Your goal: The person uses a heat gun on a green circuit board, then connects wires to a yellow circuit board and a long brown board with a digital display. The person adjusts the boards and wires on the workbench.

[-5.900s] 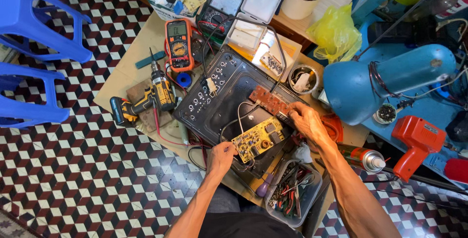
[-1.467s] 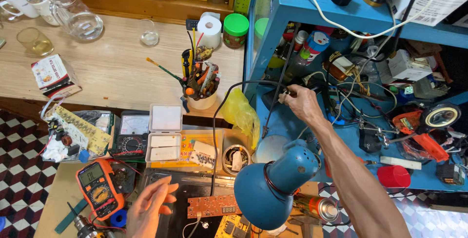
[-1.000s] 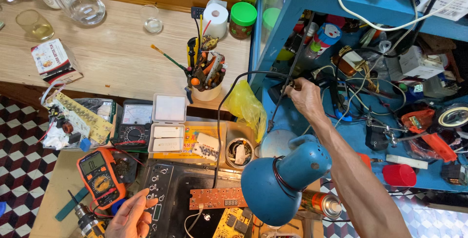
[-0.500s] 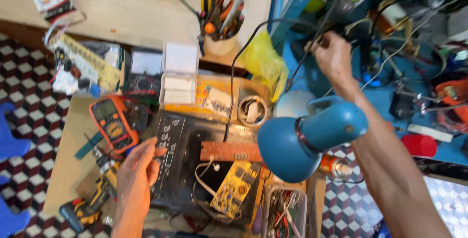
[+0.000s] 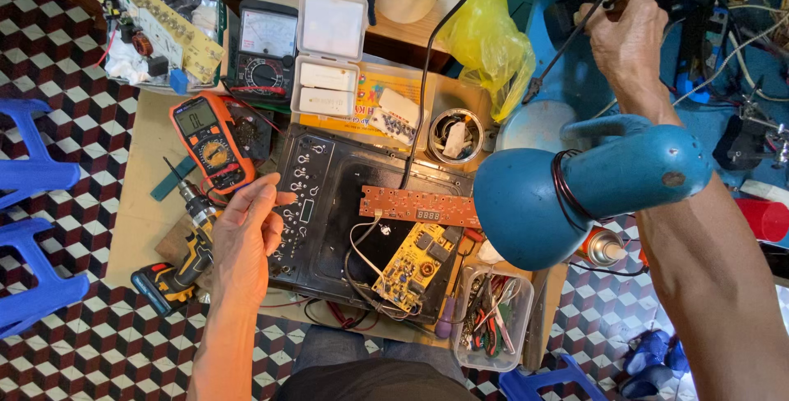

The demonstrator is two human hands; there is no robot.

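Black cable (image 5: pixel 575 35): I log it in the right hand (image 5: pixel 626 33), up at the blue shelf at top right of the head view. The fingers are curled shut around the cable near its upper end. From the fist it runs down and left as a thin dark line, passing over the blue surface beside the yellow plastic bag (image 5: pixel 486 39). I cannot tell what it joins above the knuckles; the clutter of wires there hides it.

Left hand (image 5: pixel 246 232): open, fingers spread loosely and slightly bent, gripping nothing. It hovers at the left edge of the black appliance housing (image 5: pixel 329 179), fingertips pointing right toward the row of markings on it. Whether it touches the housing I cannot tell.

Around the left hand: yellow-and-black cordless drill (image 5: pixel 181 261) just to its left on the bench, orange multimeter (image 5: pixel 209 142) above it, analogue meter (image 5: pixel 263 60) further up.

On the housing: a long reddish circuit board (image 5: pixel 419 205) lying across it, and a yellow circuit board (image 5: pixel 411 265) below, tilted, with white wires looping to it. A second black cord runs from the reddish board up toward the top edge.

Blue desk lamp (image 5: pixel 567 195) sits between the camera and the right forearm, shade facing left and down. Clear tray of hand tools (image 5: pixel 493 319) at the bench's near right corner.
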